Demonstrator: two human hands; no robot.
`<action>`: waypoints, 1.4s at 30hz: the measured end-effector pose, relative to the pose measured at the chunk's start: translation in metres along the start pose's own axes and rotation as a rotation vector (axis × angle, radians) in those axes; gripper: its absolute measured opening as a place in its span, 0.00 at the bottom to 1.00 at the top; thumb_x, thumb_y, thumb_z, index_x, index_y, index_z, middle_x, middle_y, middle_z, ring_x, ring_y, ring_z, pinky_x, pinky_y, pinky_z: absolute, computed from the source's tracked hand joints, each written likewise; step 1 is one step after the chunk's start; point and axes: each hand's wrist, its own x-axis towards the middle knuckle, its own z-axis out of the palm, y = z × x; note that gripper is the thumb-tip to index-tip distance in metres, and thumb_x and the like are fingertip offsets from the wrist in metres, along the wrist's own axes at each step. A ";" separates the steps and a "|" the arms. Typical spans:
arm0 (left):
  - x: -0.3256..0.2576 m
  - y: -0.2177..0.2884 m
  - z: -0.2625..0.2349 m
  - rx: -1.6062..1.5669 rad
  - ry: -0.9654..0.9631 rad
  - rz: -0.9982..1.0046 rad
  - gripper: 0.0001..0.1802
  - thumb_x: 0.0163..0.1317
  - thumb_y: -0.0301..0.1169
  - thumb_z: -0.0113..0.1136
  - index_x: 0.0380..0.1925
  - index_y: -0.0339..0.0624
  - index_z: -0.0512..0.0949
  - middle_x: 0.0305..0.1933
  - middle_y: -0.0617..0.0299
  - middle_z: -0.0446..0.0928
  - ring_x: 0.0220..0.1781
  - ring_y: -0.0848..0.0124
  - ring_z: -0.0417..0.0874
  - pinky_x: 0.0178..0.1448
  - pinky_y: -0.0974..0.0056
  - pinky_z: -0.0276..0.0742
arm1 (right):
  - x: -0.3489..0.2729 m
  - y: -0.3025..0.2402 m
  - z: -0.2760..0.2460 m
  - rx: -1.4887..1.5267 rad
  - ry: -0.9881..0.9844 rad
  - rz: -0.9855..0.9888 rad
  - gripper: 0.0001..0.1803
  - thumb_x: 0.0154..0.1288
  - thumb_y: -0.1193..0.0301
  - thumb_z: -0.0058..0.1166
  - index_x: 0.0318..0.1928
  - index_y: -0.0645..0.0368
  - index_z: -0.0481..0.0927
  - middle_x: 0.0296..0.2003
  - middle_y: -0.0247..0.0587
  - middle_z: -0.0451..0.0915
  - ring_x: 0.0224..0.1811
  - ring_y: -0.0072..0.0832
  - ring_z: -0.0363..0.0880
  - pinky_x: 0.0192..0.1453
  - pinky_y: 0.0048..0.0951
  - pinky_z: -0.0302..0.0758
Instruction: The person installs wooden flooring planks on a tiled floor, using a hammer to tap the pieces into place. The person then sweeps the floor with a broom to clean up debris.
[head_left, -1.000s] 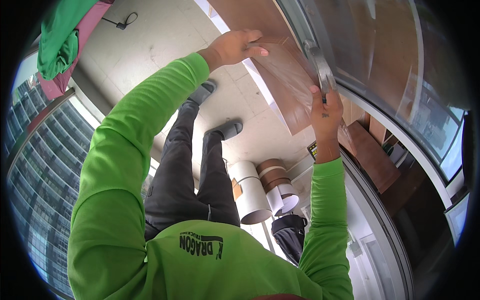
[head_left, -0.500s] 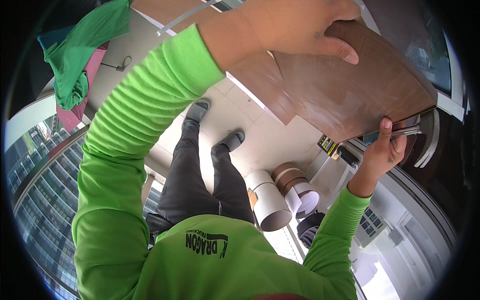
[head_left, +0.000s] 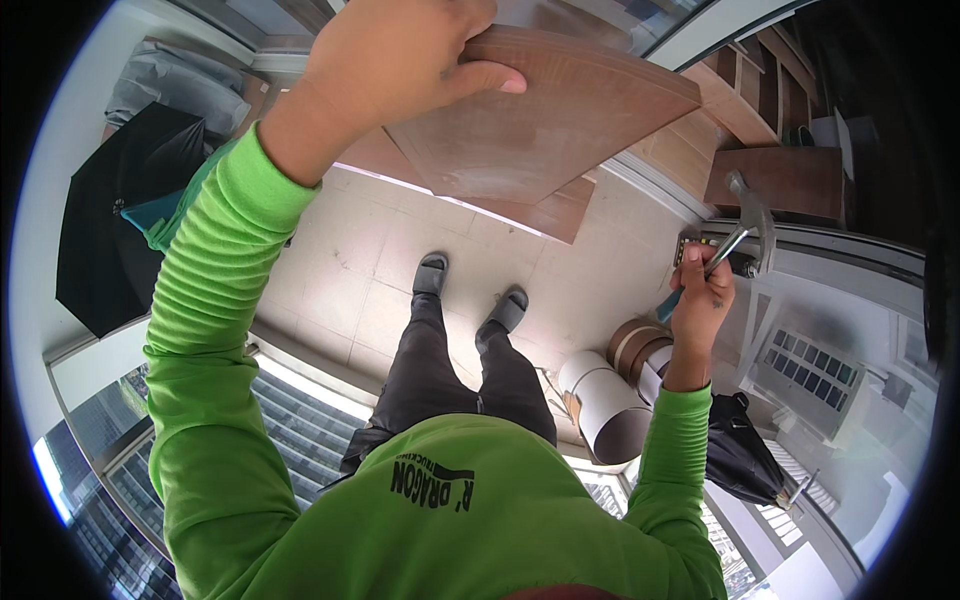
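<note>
Since half a second ago, the right hand (head_left: 704, 308) has come away from the edge of the flat brown panel with a wood look (head_left: 560, 112), carrying with it the claw hammer with silver metal head and teal grip (head_left: 728, 248). The panel now appears more to the left, and the view has also turned.

The largest thing is the pale tiled floor (head_left: 390, 235). Above its far edge, the left hand (head_left: 400, 60) is clamped on one corner of the panel: the thumb presses on the near face, while most of the other fingers are hidden. The panel is tilted, with its broad face toward the person. Below it there is a second brown panel with a white edge (head_left: 560, 208), partly covered; whether the two panels touch, I cannot tell.

Beyond the left forearm is a black cloth shaped like an umbrella (head_left: 115, 225). Near the right edge of the floor, a white roll of sheet material (head_left: 592, 385) is just beside a smaller brown roll (head_left: 632, 342).

The hammer is inside the closed fingers of the right hand, with its head pointing away from the person. The two hands are well apart. The smallest are the dark grey slippers (head_left: 432, 272) on the feet, both on the floor.
</note>
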 end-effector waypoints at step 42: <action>-0.054 -0.018 0.012 -0.200 -0.061 -0.296 0.30 0.70 0.58 0.46 0.23 0.47 0.80 0.24 0.54 0.80 0.28 0.52 0.82 0.31 0.50 0.77 | -0.005 -0.199 0.061 -0.642 -0.285 -0.341 0.12 0.74 0.70 0.49 0.53 0.61 0.77 0.31 0.56 0.78 0.29 0.51 0.73 0.39 0.35 0.74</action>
